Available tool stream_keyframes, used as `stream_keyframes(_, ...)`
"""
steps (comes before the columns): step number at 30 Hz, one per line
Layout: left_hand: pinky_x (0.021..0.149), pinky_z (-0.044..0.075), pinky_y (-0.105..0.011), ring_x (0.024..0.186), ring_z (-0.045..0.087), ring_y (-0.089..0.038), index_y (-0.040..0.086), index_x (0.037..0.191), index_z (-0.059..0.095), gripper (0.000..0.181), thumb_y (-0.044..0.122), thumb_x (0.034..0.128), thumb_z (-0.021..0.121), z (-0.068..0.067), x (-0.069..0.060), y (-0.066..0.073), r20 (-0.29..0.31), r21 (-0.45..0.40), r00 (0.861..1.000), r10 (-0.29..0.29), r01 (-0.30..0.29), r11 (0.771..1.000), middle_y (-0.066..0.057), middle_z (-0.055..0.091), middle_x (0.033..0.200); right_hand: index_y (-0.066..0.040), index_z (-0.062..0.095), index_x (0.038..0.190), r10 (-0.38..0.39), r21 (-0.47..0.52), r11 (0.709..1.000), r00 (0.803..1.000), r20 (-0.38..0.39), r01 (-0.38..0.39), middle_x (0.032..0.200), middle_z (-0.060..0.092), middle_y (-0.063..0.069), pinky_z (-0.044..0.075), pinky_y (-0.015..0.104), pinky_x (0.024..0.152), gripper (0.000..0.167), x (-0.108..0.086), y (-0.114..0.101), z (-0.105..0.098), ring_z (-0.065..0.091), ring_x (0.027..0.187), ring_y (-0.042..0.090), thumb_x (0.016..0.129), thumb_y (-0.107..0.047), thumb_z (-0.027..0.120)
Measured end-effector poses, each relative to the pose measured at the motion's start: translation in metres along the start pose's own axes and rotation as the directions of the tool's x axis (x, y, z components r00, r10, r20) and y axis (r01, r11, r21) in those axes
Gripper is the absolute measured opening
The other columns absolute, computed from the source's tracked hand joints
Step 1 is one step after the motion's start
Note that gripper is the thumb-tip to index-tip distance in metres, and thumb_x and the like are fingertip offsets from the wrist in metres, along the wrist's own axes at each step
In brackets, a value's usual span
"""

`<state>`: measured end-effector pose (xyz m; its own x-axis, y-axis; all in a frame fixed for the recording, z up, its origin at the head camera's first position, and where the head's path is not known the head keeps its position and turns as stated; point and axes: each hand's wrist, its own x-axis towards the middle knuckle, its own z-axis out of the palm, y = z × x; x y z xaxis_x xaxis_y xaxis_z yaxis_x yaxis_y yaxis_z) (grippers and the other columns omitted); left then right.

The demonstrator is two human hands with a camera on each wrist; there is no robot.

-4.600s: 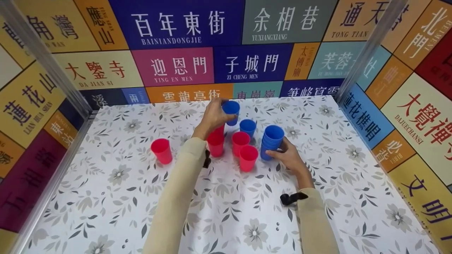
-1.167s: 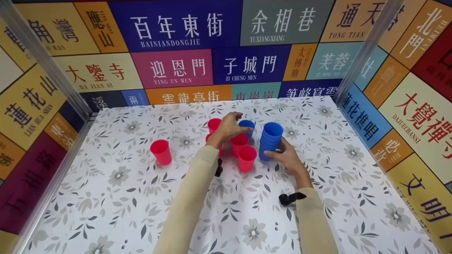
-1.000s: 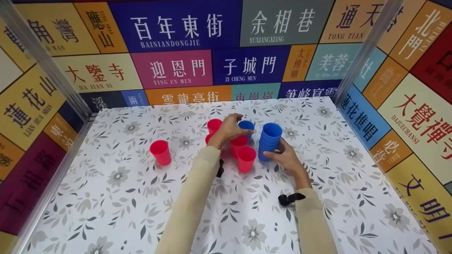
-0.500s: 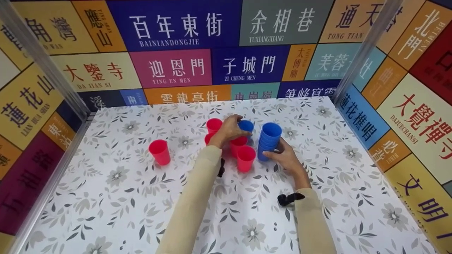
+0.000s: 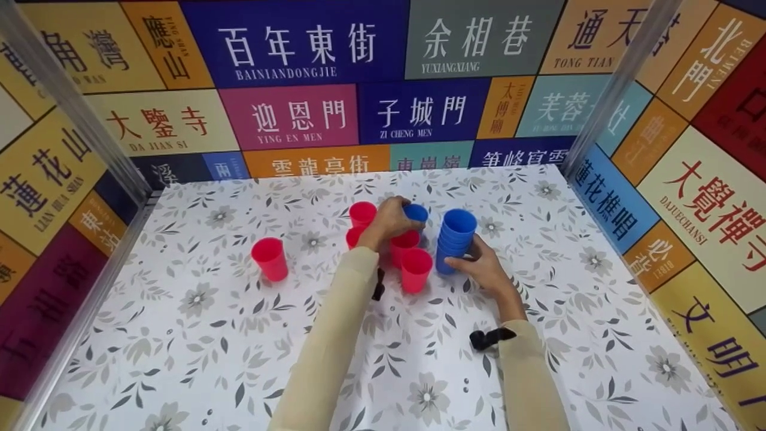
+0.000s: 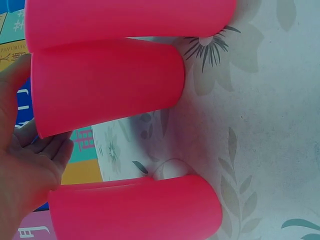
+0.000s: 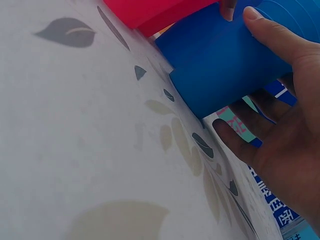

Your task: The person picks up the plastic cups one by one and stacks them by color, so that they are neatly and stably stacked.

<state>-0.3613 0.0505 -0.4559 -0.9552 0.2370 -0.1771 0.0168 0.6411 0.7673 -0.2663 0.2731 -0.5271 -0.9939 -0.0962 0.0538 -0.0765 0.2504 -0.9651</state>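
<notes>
Left hand (image 5: 389,219) reaches over red cups (image 5: 416,272), fingers parted about blue cup (image 5: 417,213), grip unclear, right hand (image 5: 486,266) clamped on blue stack (image 5: 456,237)

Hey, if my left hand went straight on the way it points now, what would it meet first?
Your left hand would most likely meet the single blue cup beside the blue cup stack. Depth is unclear, so hand and cup may already touch.

Head: high, forward-down, white floral table (image 5: 239,353) | wrists: close, tilted; left, red tapered plastic cups (image 6: 107,90); right, blue plastic cup stack (image 7: 225,62) | head shares both
</notes>
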Motion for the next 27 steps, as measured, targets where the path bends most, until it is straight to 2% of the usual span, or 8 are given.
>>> stream_keyframes(4,0.109,0.049,-0.037,0.126,0.057,-0.025,0.008,0.142,0.052,0.071,0.033,0.0825,0.082,-0.004,0.002,0.001,-0.019,-0.005,1.000,0.017,-0.017,1.000,-0.012,0.058,0.138,-0.006,0.041,0.149,0.000,-0.010,1.000,1.000,-0.005,0.000,0.145,0.054,0.024,0.040,0.051,0.116,0.076,0.000,0.000,0.000,0.049,0.138,0.037,0.085,-0.017,0.080)
stream_keyframes(11,0.108,0.051,-0.038,0.123,0.059,-0.026,0.006,0.139,0.055,0.069,0.032,0.0812,0.082,-0.011,-0.001,0.004,-0.064,-0.017,0.990,0.123,-0.125,0.992,-0.013,0.060,0.136,-0.009,0.040,0.150,0.023,0.008,1.000,1.000,-0.001,-0.023,0.146,0.053,0.023,0.039,0.050,0.117,0.078,-0.001,-0.001,0.000,0.049,0.139,0.037,0.085,-0.018,0.081)
stream_keyframes(17,0.107,0.052,-0.037,0.122,0.059,-0.026,0.006,0.139,0.054,0.070,0.032,0.0808,0.082,-0.020,-0.008,0.010,-0.054,-0.027,0.985,0.165,-0.166,0.986,-0.013,0.059,0.136,-0.007,0.037,0.152,0.032,0.025,0.999,0.999,0.009,-0.032,0.148,0.051,0.025,0.038,0.051,0.117,0.079,0.000,0.000,0.000,0.047,0.139,0.038,0.086,-0.015,0.079)
stream_keyframes(23,0.104,0.053,-0.035,0.119,0.061,-0.026,0.003,0.135,0.056,0.067,0.028,0.0788,0.081,-0.032,-0.018,0.019,-0.051,-0.001,0.964,0.260,-0.260,0.966,-0.013,0.059,0.132,-0.007,0.037,0.151,0.025,0.002,1.000,1.000,-0.002,-0.025,0.147,0.051,0.024,0.038,0.052,0.117,0.079,0.000,0.000,-0.001,0.048,0.140,0.038,0.086,-0.017,0.080)
stream_keyframes(27,0.104,0.053,-0.035,0.121,0.060,-0.026,0.005,0.136,0.054,0.067,0.027,0.0788,0.081,-0.039,-0.024,0.025,-0.019,-0.003,0.967,0.255,-0.255,0.967,-0.012,0.057,0.134,-0.006,0.038,0.150,0.021,-0.016,1.000,1.000,0.000,-0.021,0.147,0.051,0.025,0.038,0.052,0.117,0.078,0.000,0.001,-0.001,0.048,0.139,0.039,0.086,-0.021,0.080)
